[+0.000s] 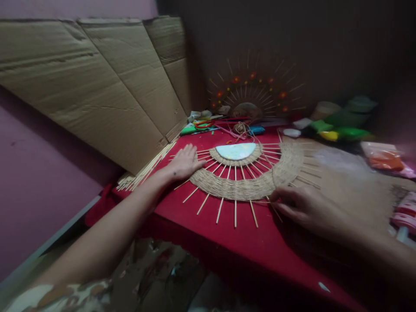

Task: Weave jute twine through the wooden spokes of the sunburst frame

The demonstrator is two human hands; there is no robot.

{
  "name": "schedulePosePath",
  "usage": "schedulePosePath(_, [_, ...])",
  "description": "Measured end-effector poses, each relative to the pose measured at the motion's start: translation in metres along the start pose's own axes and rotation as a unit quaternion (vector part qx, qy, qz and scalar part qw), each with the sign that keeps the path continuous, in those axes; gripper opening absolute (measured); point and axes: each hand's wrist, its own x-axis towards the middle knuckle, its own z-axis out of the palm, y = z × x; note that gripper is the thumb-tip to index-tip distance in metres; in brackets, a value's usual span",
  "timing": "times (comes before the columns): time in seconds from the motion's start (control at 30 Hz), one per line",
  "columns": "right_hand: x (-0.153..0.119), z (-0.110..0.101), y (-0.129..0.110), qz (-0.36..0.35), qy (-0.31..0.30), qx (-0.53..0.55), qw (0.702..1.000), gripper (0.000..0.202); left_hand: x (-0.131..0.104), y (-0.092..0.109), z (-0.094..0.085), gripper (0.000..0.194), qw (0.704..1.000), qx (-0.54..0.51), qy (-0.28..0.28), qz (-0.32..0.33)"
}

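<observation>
A half-round woven piece of twine and thin sticks (234, 188) lies on the red cloth, with its sticks fanning out toward me. At its straight side sits a pale blue half-disc (236, 151). My left hand (186, 162) lies flat with fingers stretched over the left end of the woven band. At the band's outer edge, front right, my right hand (297, 206) is closed in a pinch on twine (272, 173), close to a stick. The twine leads back toward a small ball of twine (240, 128) behind the half-disc. The right fingertips are partly hidden.
Cardboard panels (123, 82) stand at the left above a bundle of loose sticks (143, 171). Red-handled scissors (204, 125) lie at the back. A second stick fan with flowers (251, 86) leans on the dark wall. Bagged coloured materials (383, 157) sit at the right.
</observation>
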Motion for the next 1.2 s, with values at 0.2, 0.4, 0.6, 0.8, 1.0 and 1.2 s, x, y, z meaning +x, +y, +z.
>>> schedulePosePath(0.2, [0.0,0.0,-0.006,-0.002,-0.005,0.004,1.0,0.019,0.011,0.002,0.005,0.087,1.0,0.022,-0.022,0.004])
schedulePosePath(0.4, [-0.001,0.003,-0.011,-0.015,-0.007,-0.008,1.0,0.019,-0.005,0.035,0.009,0.086,0.999,0.023,0.011,0.029])
schedulePosePath(0.6, [-0.003,0.007,-0.011,-0.029,0.022,-0.016,0.999,0.017,-0.012,0.044,0.01,0.089,0.999,0.018,-0.012,0.036])
schedulePosePath(0.8, [-0.004,0.01,-0.012,-0.043,0.033,-0.007,0.999,0.018,-0.028,0.097,-0.008,0.091,0.98,-0.044,0.035,0.193])
schedulePosePath(1.0, [-0.005,0.013,-0.014,-0.022,0.026,-0.005,0.999,0.019,-0.043,0.126,0.001,0.087,0.945,-0.025,-0.046,0.323])
schedulePosePath(1.2, [-0.005,0.013,-0.016,-0.031,0.017,-0.024,0.999,0.017,-0.013,0.119,-0.02,0.077,0.957,-0.078,-0.059,0.274])
